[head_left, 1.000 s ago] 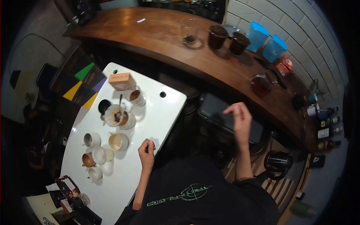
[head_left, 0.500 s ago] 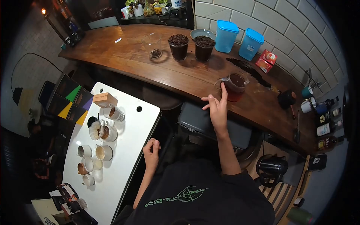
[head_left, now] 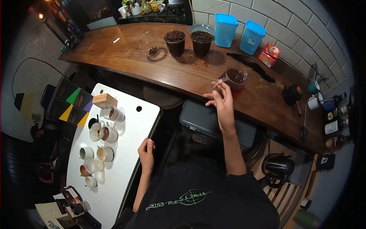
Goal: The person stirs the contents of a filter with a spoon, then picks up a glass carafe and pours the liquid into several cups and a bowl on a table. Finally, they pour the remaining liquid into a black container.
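At the front of the wooden counter stands a glass jug (head_left: pixel 237 91) with dark reddish-brown liquid. My right hand (head_left: pixel 225 107) is at its handle, fingers curled around it; the hand partly covers the handle. My left hand (head_left: pixel 146 154) hangs at the edge of the white table (head_left: pixel 131 152), loosely closed with nothing visible in it. Behind the jug, two clear cups (head_left: pixel 176 45) (head_left: pixel 202 45) are heaped with dark brown crumbly grounds. Left of them is a clear glass (head_left: pixel 153 52) with a few brown bits inside.
Two blue-lidded containers (head_left: pixel 225 32) and a red box (head_left: pixel 269 55) stand along the tiled wall. Bottles (head_left: pixel 335 126) line the counter's right end. The white table holds a glass dripper (head_left: pixel 97 131), several cups (head_left: pixel 105 154) and a cardboard box (head_left: pixel 105 100). A black kettle (head_left: pixel 278 166) sits lower right.
My right hand's raised index finger has come down and its fingers have curled around the jug's handle. My left hand has shifted slightly left toward the white table's edge. The view has tilted slightly.
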